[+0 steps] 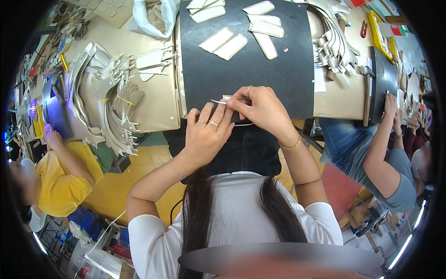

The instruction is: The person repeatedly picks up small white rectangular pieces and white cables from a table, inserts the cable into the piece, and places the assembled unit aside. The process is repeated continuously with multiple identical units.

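Observation:
A small cream leather-like piece (226,98) with a thin pale strip at its edge is at the near edge of the black mat (246,74). The thumb and fingers of my right hand (265,111) close in a pinch on this piece. My left hand (206,135) lies beside it with fingers spread, the index fingertip touching its left side. Most of the piece is hidden under my fingers. Farther up the mat lie several cream tongue-shaped pieces, two of them side by side (224,43) and others overlapping (266,25).
Bundles of curved pale strips (111,116) lie on the left table, near a white plastic bag (155,18) of pieces. More strips (332,37) hang together at the right, near a hammer (367,76). Co-workers sit on both sides, one in a yellow top (65,186).

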A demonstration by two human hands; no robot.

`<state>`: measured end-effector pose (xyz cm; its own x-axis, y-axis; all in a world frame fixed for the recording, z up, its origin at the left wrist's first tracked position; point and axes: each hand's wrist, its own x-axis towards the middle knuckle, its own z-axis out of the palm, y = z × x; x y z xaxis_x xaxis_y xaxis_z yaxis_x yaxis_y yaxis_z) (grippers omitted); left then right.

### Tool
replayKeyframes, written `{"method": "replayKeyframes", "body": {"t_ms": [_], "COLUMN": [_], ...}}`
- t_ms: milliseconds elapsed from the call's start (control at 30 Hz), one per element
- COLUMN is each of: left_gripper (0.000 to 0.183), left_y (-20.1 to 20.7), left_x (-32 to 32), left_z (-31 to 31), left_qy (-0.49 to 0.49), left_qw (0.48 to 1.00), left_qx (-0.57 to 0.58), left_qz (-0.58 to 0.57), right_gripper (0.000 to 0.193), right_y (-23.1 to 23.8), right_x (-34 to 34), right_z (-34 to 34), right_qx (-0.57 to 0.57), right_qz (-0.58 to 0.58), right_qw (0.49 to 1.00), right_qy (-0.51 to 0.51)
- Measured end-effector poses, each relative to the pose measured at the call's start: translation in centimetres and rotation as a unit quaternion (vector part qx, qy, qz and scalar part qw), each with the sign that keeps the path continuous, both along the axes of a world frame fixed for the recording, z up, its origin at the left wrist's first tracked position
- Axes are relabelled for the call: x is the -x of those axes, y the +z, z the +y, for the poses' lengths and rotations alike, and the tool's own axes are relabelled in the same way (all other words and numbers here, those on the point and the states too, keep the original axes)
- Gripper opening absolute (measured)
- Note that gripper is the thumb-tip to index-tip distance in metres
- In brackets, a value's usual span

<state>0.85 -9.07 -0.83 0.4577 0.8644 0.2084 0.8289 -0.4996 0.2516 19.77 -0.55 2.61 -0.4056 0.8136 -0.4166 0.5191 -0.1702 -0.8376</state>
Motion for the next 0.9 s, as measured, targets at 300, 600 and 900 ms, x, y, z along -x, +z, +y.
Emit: {"method": "replayKeyframes", "body": {"t_ms": [300,600,900], "left_gripper": [0.054,0.056,0.055], "left_y": [-0.3,-0.2,0.5], "left_x": [0.2,0.2,-0.2], "left_z": [-0.1,0.0,0.4], "left_qy": [-0.008,-0.012,-0.027], "left_qw": [1.000,1.000,0.999], "left_qx": [-0.009,0.002,0.021], "left_qz": [0.019,0.010,0.016], "right_gripper": [0.023,0.022,0.027], "right_y": [-0.4,0.1,0.0], "right_x": [0.9,0.8,-1.3], "right_z": [0.6,1.0,0.3], "right_qx": [-0.034,-0.005,-0.031], "right_qz": [-0.080,-0.079,-0.110], "right_qw": [0.996,0.996,0.993], "right_qy": [-0.019,-0.029,-0.041]}}
